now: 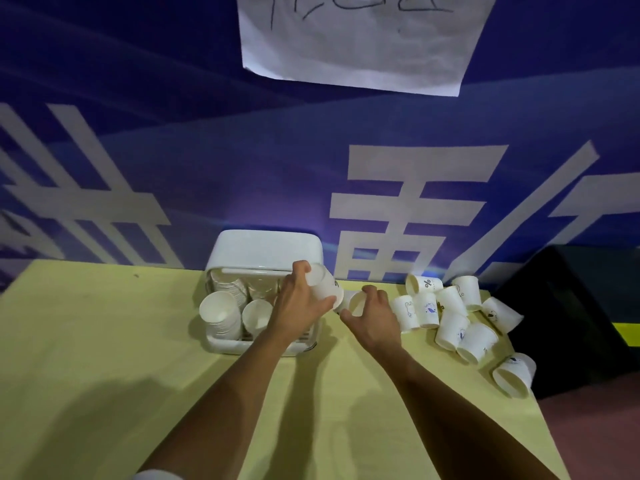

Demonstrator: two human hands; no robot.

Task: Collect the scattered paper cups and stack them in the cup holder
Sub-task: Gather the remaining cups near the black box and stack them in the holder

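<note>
Two bare hands work over a yellow worktop (104, 341) in the head view, beside a white cup holder (266, 251) that stands at the worktop's far edge against a blue banner (242, 168) with large white characters. The holder's lid is tipped up at the back, and inside it sit two stacks of white paper cups: a tall stack (221, 317) at its left side and a shorter stack (257, 318) just right of that.

The left hand (298, 303) hovers over the holder's right side, its fingers (300, 268) clamped around a single cup (323, 285) held on a tilt. The right hand (372, 317) is just right of the holder, its fingers curled about another cup (356, 301) whose mouth faces the camera; how firm the grip is cannot be told.

Farther right of the holder lies a loose heap of cups (450, 313), some upright, most tipped over, several touching. One more cup (512, 375) lies apart at the worktop's right edge. A white paper sheet (363, 39) hangs on the banner above the holder.
</note>
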